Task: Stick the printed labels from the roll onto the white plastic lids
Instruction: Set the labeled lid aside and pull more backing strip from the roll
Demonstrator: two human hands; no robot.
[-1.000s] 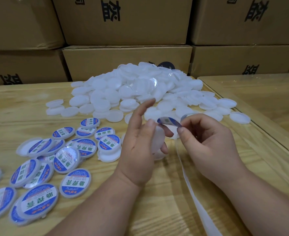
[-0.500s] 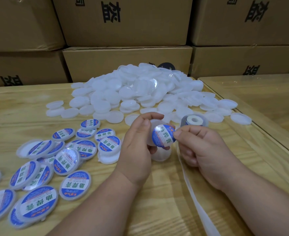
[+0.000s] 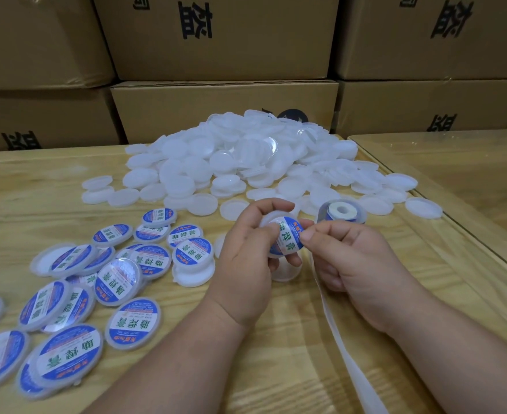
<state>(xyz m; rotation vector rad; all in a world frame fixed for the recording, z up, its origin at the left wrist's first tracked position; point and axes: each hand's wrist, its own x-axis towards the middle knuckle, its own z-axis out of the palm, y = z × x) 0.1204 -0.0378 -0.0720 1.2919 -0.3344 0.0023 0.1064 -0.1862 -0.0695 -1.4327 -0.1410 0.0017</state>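
My left hand grips a white lid by its rim, tilted up off the table. A round blue-and-white label lies on the lid's face. The thumb and forefinger of my right hand pinch the label's right edge against the lid. The label roll stands just behind my right hand, and its bare backing strip trails toward me across the table. A big heap of plain white lids lies farther back. Several labelled lids are spread at the left.
Stacked cardboard boxes wall off the back of the wooden table. A second table with a glass top adjoins on the right. One plain lid lies under my hands.
The label was peeled free and edge-on a second ago; it now lies flat on the lid in my left hand, with my right fingers at its edge. The roll has come into sight.
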